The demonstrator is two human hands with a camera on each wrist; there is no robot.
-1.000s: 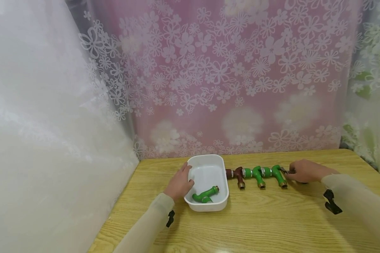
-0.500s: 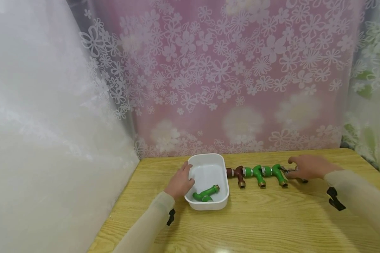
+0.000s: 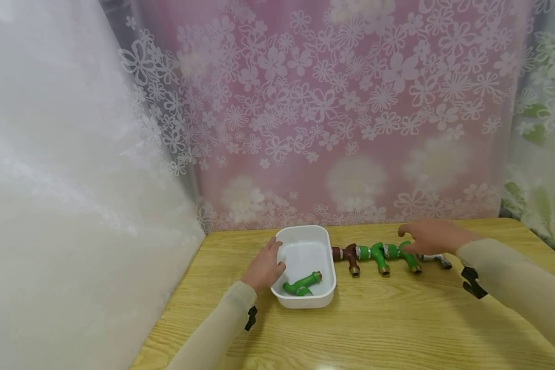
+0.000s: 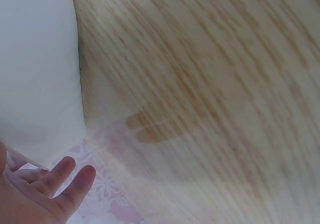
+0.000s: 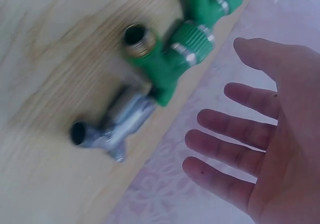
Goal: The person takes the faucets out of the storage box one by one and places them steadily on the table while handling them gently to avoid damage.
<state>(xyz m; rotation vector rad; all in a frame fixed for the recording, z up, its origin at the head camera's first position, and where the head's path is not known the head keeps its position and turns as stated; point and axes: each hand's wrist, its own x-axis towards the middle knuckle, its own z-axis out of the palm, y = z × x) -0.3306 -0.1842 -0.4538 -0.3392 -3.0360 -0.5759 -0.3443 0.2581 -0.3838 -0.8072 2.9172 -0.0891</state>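
Note:
My left hand [image 3: 262, 264] rests on the left rim of a white plastic tray [image 3: 305, 303], its fingers relaxed and partly over the edge. In the left wrist view, fingers [image 4: 75, 189] show beside the tray wall. Inside the tray lies a green tap [image 3: 302, 283]. Right of it, a brown tap [image 3: 351, 257], a green tap [image 3: 378, 257], another green tap [image 3: 412, 262] and a silver tap [image 3: 439, 261] form a row. My right hand [image 3: 437, 237] hovers over the last green tap with fingers spread, holding nothing in the right wrist view.
The taps lie near the back of a wooden table [image 3: 374, 329]. A pink flowered curtain [image 3: 328, 154] hangs behind it. White sheeting [image 3: 74, 205] hangs at the left, and a green-patterned curtain [image 3: 541, 154] at the right.
My right hand has let go of the silver tap at the row's right end and moved left above the last green tap. My left hand stays at the tray.

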